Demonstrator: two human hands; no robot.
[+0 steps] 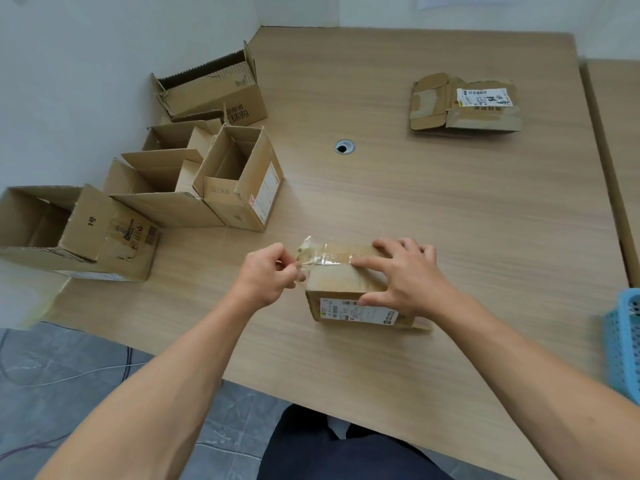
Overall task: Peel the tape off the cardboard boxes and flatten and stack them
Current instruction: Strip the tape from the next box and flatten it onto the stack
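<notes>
I'm looking down on a pale wood-grain desk (pixel 450 209) that fills most of my view. Its far edge meets a plain white wall (pixel 381 8), and a second white wall (pixel 86 46) runs along its left edge. The two walls join at the desk's far left corner. A round cable hole (pixel 344 147) with a metal rim sits in the desktop, in its far half. A second desk (pixel 620 133) of the same wood sits against the right edge, with a thin seam between them. Below the near edge I see grey stone-pattern floor tiles (pixel 52 358) with a thin white cable (pixel 69 377) lying across them. The light is soft and even, and shadows are faint.
</notes>
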